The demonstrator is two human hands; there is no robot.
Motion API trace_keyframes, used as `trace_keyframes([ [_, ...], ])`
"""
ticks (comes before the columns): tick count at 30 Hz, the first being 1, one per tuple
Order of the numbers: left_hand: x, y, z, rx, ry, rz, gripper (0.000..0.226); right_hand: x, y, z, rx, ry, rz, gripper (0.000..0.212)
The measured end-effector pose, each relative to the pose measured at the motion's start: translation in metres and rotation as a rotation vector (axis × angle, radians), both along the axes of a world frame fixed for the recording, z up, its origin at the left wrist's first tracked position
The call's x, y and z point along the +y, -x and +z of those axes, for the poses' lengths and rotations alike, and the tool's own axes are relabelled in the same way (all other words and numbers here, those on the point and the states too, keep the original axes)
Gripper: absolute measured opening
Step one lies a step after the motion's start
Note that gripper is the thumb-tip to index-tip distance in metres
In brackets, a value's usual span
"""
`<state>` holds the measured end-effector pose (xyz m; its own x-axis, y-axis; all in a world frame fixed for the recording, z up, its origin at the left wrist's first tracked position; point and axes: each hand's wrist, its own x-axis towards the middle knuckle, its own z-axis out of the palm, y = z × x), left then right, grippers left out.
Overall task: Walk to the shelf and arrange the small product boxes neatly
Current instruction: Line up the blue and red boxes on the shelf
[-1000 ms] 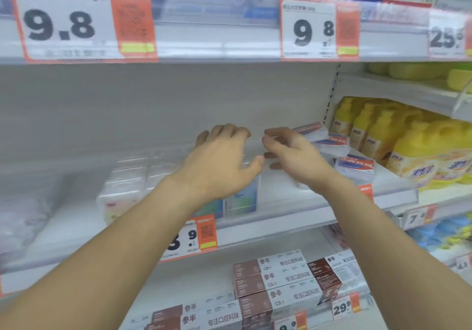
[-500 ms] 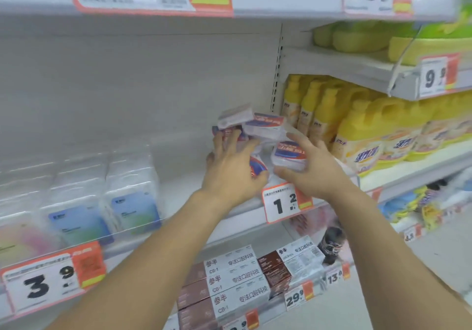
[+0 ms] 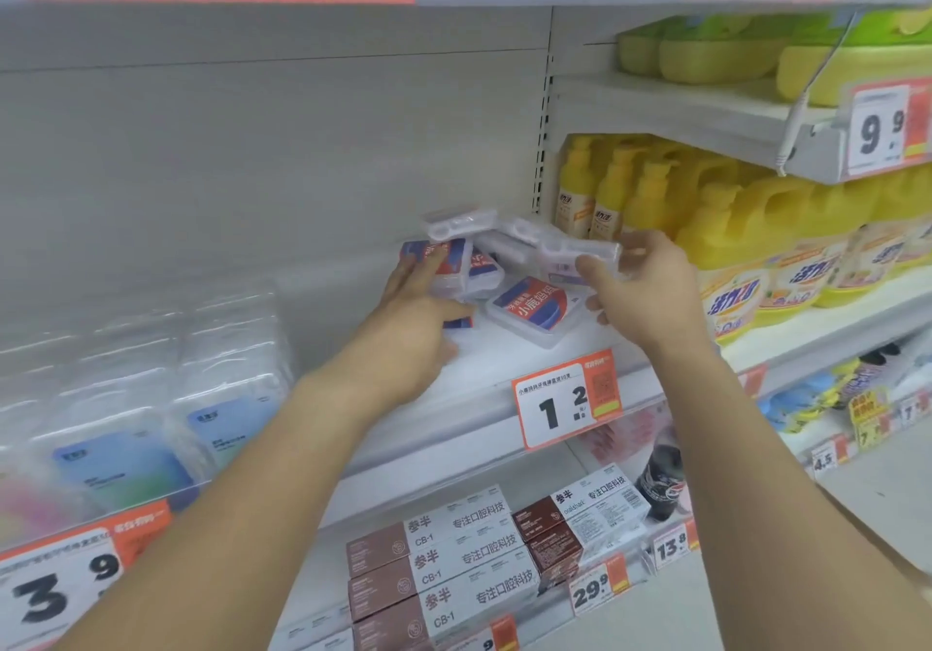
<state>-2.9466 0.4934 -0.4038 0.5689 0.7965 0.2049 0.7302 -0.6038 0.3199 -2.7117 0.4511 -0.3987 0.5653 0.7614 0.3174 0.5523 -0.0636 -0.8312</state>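
Several small clear plastic boxes with red and blue labels lie in a loose pile [image 3: 469, 252] at the right end of the white shelf [image 3: 484, 373]. One box [image 3: 532, 310] lies flat at the front, label up. My left hand [image 3: 413, 322] rests on the shelf with its fingers on the left boxes of the pile. My right hand [image 3: 640, 287] pinches a clear box [image 3: 570, 252] between thumb and fingers, lifted a little above the flat one.
Clear packs with blue cards [image 3: 151, 408] stand at the left of the same shelf. Yellow detergent bottles [image 3: 731, 242] fill the bay to the right. Brown and white long boxes [image 3: 454, 564] lie on the shelf below. A "1.2" price tag [image 3: 567, 398] hangs on the shelf edge.
The view swung right from the clear packs to the pile of small boxes. Both hands moved onto the pile, and my right hand took hold of one clear box.
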Motion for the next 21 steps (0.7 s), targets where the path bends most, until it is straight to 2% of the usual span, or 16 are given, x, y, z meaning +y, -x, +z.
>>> trace_keyframes([
  [2,-0.008,0.005,-0.004,-0.122,-0.109,0.014,0.04,0.002,0.002,0.002,-0.091,0.004,-0.06,0.046],
  [6,-0.026,0.009,-0.003,-0.325,-0.169,0.072,0.042,0.007,0.007,0.006,0.011,0.04,0.05,0.034],
  [8,-0.036,0.013,-0.002,-0.317,-0.102,0.074,0.037,0.012,0.01,0.006,-0.025,0.121,0.14,0.029],
  [11,-0.044,0.016,0.0,-0.192,-0.033,-0.015,0.023,0.018,0.017,0.006,-0.102,0.188,0.253,0.029],
  [13,-0.046,0.015,0.002,-0.228,0.059,-0.007,0.012,0.022,0.025,0.007,-0.144,0.253,0.331,0.032],
  [15,-0.042,0.012,0.002,-0.263,0.081,0.06,0.011,0.022,0.032,0.007,-0.214,0.29,0.38,0.05],
  [17,-0.04,0.008,0.0,-0.203,0.065,0.15,0.026,0.024,0.035,0.005,-0.309,0.355,0.341,0.085],
  [18,-0.04,0.007,0.0,-0.157,0.078,0.196,0.036,0.022,0.036,0.007,-0.335,0.407,0.307,0.095],
  [21,-0.039,0.003,0.0,-0.1,0.133,0.243,0.049,0.02,0.033,0.01,-0.36,0.48,0.26,0.108],
])
